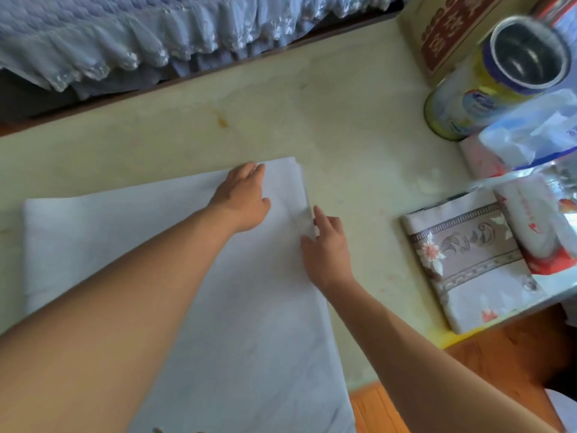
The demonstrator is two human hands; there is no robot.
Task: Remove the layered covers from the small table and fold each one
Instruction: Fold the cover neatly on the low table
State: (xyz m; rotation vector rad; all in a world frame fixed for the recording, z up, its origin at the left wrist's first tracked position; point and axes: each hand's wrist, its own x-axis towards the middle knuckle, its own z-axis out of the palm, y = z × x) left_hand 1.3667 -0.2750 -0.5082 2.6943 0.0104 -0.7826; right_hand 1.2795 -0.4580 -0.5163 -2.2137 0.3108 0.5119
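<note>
Both forearms fill the foreground, so the white cover [175,276] on the pale table [359,145] is partly hidden. Left hand [242,198] lies flat, holding nothing; right hand [324,242] pinches its folded edge. Open tin [487,79] looks empty inside. Floral folded cover [468,264] sits right.

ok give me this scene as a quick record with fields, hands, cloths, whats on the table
surface: pale yellow-green table top
cloth in work: plain white fabric cover, partly folded, lying flat on the table
left hand: fingers straight, pressing flat on the white cover near its far corner
right hand: at the cover's right edge, grip unclear
already folded: floral-patterned cloth with brown border, near the table's right edge
clutter at right: open metal tin with yellow label, plastic packets
behind the table: grey-blue ruffled bedspread
</note>
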